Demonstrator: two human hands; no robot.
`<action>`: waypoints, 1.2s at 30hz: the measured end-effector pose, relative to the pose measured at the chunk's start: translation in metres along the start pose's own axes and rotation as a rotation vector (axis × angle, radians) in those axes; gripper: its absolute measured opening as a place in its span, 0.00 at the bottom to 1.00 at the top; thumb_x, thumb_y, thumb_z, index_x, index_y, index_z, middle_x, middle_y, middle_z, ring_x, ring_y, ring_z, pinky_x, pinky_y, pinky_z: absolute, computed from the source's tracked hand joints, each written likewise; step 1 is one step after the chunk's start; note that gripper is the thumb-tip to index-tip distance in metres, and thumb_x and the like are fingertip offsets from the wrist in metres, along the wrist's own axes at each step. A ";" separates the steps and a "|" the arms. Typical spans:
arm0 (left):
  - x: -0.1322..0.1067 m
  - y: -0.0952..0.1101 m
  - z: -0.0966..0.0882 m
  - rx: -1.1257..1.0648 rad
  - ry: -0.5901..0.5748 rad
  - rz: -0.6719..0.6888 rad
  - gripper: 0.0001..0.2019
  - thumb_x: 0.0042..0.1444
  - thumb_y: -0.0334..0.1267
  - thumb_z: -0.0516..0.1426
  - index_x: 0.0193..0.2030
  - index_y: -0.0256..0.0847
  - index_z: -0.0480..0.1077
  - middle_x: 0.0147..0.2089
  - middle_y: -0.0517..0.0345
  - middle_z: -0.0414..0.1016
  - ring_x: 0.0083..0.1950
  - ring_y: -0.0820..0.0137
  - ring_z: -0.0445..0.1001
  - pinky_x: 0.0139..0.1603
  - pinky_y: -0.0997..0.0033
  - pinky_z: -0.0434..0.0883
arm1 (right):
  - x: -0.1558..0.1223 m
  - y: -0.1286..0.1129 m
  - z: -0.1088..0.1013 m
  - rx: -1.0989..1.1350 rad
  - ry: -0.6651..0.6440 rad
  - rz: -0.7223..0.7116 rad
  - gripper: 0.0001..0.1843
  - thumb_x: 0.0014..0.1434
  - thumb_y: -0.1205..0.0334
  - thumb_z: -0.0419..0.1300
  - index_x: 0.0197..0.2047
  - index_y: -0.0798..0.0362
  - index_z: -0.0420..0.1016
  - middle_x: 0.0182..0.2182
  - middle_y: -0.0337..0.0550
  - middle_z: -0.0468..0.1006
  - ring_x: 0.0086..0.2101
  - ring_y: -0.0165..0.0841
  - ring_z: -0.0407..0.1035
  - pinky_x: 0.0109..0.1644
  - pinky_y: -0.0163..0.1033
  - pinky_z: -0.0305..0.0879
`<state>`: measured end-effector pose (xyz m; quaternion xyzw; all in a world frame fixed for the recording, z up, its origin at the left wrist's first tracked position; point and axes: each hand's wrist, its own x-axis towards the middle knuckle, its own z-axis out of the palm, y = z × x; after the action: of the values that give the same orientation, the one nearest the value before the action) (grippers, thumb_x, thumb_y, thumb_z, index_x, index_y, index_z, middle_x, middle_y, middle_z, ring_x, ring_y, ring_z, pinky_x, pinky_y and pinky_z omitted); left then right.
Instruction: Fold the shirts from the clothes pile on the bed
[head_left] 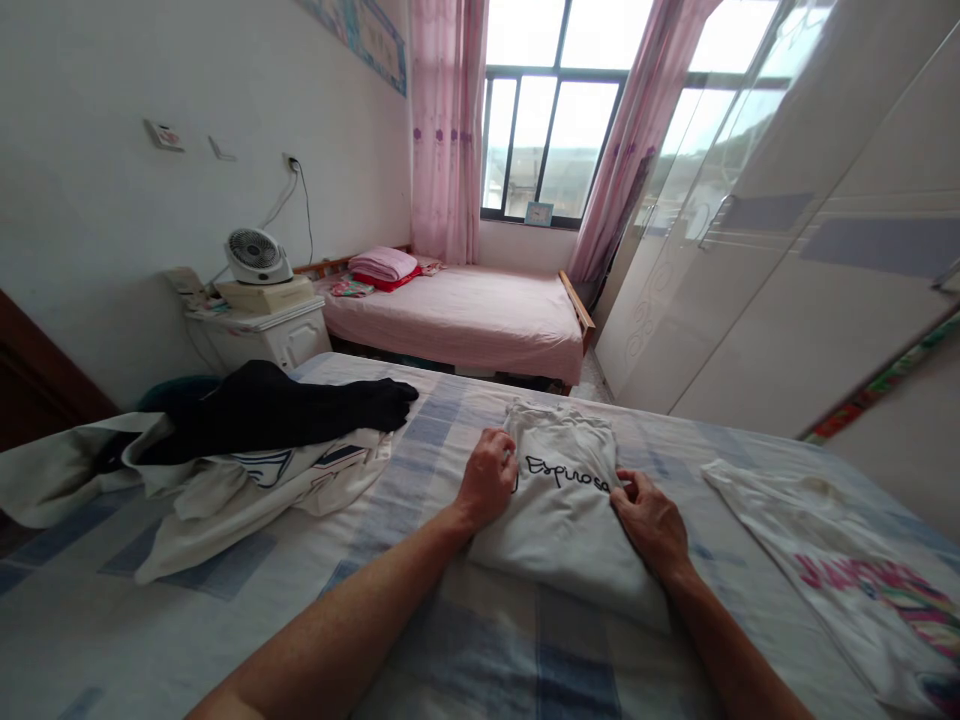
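Observation:
A white T-shirt (562,535) with black lettering lies folded into a long rectangle on the bed, its neckline at the far end. At its left edge is my left hand (486,478), fingers curled in on the fabric. My right hand (651,518) grips the opposite edge beside the lettering, thumb and fingers closed on the cloth. Another white T-shirt (832,570) with pink and multicoloured print is spread out to the right of my right arm. To the left sits a loose heap of a black garment (277,410) over off-white clothing (247,520).
Blue-and-white checked bedding (442,440) covers the bed under the clothes. Beyond it stands a pink-covered bed (480,305). A white nightstand (289,335) with a small fan (257,255) is at the back left. Glossy white wardrobe doors (757,250) line the right side.

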<state>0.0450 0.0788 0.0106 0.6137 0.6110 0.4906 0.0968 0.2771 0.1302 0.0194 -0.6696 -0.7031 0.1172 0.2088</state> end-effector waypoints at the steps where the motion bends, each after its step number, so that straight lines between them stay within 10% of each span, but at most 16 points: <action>1: 0.002 -0.003 -0.001 -0.005 0.018 -0.086 0.08 0.52 0.26 0.51 0.35 0.38 0.69 0.40 0.51 0.73 0.43 0.68 0.71 0.46 0.71 0.67 | 0.000 0.000 0.000 -0.001 -0.002 0.000 0.19 0.55 0.58 0.50 0.48 0.51 0.71 0.31 0.41 0.78 0.33 0.35 0.71 0.34 0.36 0.58; 9: 0.010 -0.015 -0.005 -0.366 -0.297 -0.383 0.13 0.52 0.41 0.53 0.28 0.34 0.75 0.25 0.58 0.74 0.28 0.70 0.70 0.27 0.76 0.64 | 0.000 0.001 0.001 0.001 -0.006 -0.007 0.19 0.55 0.58 0.49 0.48 0.52 0.71 0.32 0.42 0.78 0.33 0.36 0.71 0.35 0.36 0.58; 28: -0.011 0.028 0.003 0.410 -0.389 0.171 0.05 0.58 0.34 0.53 0.37 0.43 0.70 0.39 0.54 0.71 0.36 0.68 0.72 0.36 0.72 0.64 | 0.001 0.001 0.003 -0.015 -0.009 0.006 0.19 0.55 0.57 0.50 0.49 0.51 0.71 0.34 0.42 0.79 0.34 0.36 0.71 0.35 0.36 0.58; 36: -0.009 0.027 0.002 0.207 -0.295 0.037 0.04 0.56 0.34 0.54 0.33 0.43 0.70 0.36 0.57 0.73 0.35 0.71 0.71 0.35 0.75 0.63 | 0.001 0.004 0.004 -0.004 0.008 -0.024 0.17 0.56 0.56 0.50 0.46 0.50 0.71 0.32 0.42 0.79 0.33 0.36 0.71 0.35 0.36 0.58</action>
<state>0.0660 0.0658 0.0246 0.6967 0.6262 0.3314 0.1124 0.2785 0.1319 0.0142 -0.6622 -0.7103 0.1105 0.2116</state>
